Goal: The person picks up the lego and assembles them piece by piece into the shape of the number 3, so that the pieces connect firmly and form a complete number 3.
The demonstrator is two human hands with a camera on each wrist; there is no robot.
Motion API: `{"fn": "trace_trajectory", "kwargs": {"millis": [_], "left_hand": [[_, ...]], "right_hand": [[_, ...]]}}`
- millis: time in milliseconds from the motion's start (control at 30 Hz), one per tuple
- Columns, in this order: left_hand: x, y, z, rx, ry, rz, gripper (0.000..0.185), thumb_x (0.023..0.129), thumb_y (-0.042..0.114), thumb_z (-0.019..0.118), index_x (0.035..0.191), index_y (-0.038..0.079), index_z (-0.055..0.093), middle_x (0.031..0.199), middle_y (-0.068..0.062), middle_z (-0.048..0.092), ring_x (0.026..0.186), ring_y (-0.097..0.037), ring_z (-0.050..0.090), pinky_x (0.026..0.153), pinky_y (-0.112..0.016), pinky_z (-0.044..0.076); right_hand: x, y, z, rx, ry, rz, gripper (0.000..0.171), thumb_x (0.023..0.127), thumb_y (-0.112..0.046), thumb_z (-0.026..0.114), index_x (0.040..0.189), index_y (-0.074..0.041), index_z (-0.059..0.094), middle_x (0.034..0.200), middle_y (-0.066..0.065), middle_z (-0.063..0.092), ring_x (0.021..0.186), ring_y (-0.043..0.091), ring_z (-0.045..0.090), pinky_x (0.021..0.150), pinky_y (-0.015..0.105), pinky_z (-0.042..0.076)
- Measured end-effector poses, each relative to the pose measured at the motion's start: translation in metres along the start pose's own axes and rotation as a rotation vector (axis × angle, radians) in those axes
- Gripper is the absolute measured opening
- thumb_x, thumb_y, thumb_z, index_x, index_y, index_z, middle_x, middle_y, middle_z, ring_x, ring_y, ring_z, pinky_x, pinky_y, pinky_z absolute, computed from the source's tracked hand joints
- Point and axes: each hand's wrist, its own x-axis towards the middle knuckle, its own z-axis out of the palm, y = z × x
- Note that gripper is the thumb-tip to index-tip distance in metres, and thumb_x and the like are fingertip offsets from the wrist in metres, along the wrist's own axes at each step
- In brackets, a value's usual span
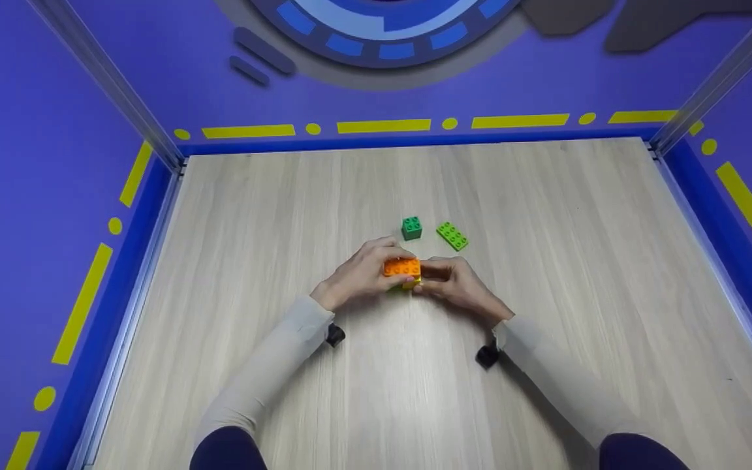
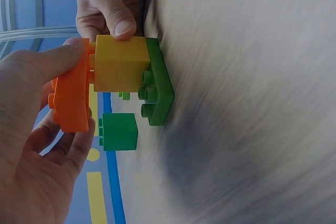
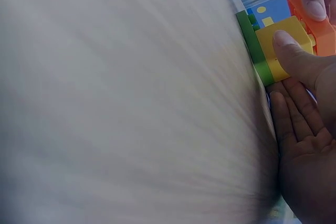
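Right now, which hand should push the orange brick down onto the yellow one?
Probably the left hand: it already holds the orange brick over the yellow brick, while the right hand steadies the yellow.

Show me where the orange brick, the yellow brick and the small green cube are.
orange brick [image 1: 402, 267]: head view, on its studded top.
yellow brick [image 2: 119, 70]: left wrist view, on its smooth side face.
small green cube [image 1: 412, 228]: head view, on its top studs.

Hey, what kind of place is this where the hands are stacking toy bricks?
Probably a staged recording booth or play corner, not a home: a bare wood-look tabletop, purple walls with yellow dashes, metal corner posts, and only toy bricks.
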Motion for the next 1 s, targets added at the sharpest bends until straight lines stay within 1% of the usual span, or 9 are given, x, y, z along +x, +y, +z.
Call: {"fn": "trace_trajectory", "kwargs": {"millis": [133,333,467,533,600,667,800,900,1000], "left_hand": [[0.001,0.0,0.001,0.009,-0.007,-0.006,0.037,0.099,0.026,0.08,0.133,0.01,0.075,0.114,-0.005,0.067,0.099,-0.016,0.058,0.089,-0.03,0.054],[0.002,0.0,0.001,0.017,-0.012,0.008,0.035,0.099,0.022,0.08,0.131,0.009,0.076,0.114,-0.007,0.069,0.1,-0.018,0.062,0.092,-0.032,0.057],[0.004,0.0,0.001,0.008,-0.01,0.009,0.034,0.099,0.022,0.08,0.13,0.009,0.077,0.112,-0.006,0.069,0.099,-0.017,0.062,0.091,-0.031,0.057],[0.004,0.0,0.001,0.002,-0.009,0.002,0.034,0.099,0.023,0.08,0.13,0.01,0.077,0.111,-0.005,0.069,0.098,-0.016,0.062,0.09,-0.03,0.056],[0.004,0.0,0.001,0.002,-0.006,-0.005,0.035,0.098,0.023,0.081,0.13,0.01,0.077,0.11,-0.005,0.069,0.097,-0.016,0.06,0.089,-0.029,0.054],[0.003,0.001,0.002,0.0,-0.007,-0.009,0.035,0.097,0.023,0.082,0.13,0.01,0.077,0.109,-0.005,0.069,0.096,-0.016,0.059,0.088,-0.028,0.053],[0.003,0.003,0.002,-0.007,-0.009,-0.016,0.035,0.097,0.02,0.082,0.129,0.009,0.077,0.107,-0.006,0.068,0.094,-0.014,0.057,0.086,-0.025,0.052],[0.003,0.003,0.003,-0.007,-0.009,-0.015,0.035,0.097,0.021,0.082,0.129,0.008,0.077,0.105,-0.007,0.066,0.092,-0.014,0.055,0.082,-0.024,0.049],[0.003,0.004,0.003,0.005,-0.006,-0.008,0.036,0.096,0.021,0.083,0.129,0.007,0.077,0.104,-0.007,0.065,0.092,-0.014,0.054,0.08,-0.026,0.048]], "right_hand": [[0.0,0.0,0.0,0.01,0.004,0.003,0.047,0.091,-0.01,0.085,0.137,-0.012,0.073,0.125,0.008,0.078,0.121,0.026,0.071,0.114,0.047,0.053],[0.001,-0.001,0.001,0.014,0.018,-0.004,0.047,0.092,-0.003,0.083,0.137,-0.006,0.072,0.127,0.015,0.077,0.119,0.024,0.07,0.11,0.053,0.055],[0.002,-0.003,0.001,0.004,0.016,-0.005,0.046,0.092,0.002,0.082,0.136,-0.001,0.071,0.126,0.019,0.076,0.118,0.028,0.071,0.108,0.055,0.055],[0.0,-0.013,0.001,0.001,0.011,-0.016,0.045,0.092,0.003,0.081,0.136,0.002,0.071,0.125,0.022,0.076,0.117,0.032,0.072,0.107,0.05,0.058],[-0.002,-0.021,0.001,-0.003,0.01,-0.015,0.044,0.092,0.004,0.08,0.135,0.003,0.07,0.125,0.023,0.076,0.117,0.034,0.072,0.106,0.05,0.058],[-0.002,-0.021,0.001,-0.009,0.011,-0.012,0.044,0.092,0.004,0.08,0.135,0.004,0.07,0.124,0.023,0.076,0.117,0.034,0.072,0.106,0.051,0.058],[0.001,-0.006,0.002,-0.019,0.019,-0.002,0.046,0.091,0.003,0.082,0.136,0.0,0.071,0.126,0.02,0.076,0.117,0.026,0.071,0.108,0.054,0.056],[0.001,-0.001,0.001,-0.023,0.023,-0.007,0.047,0.091,0.001,0.082,0.136,-0.001,0.071,0.127,0.018,0.076,0.116,0.02,0.071,0.109,0.049,0.056],[0.001,-0.001,0.001,-0.015,0.027,-0.015,0.047,0.091,-0.001,0.083,0.136,-0.004,0.072,0.125,0.016,0.077,0.114,0.019,0.071,0.108,0.045,0.057]]}}
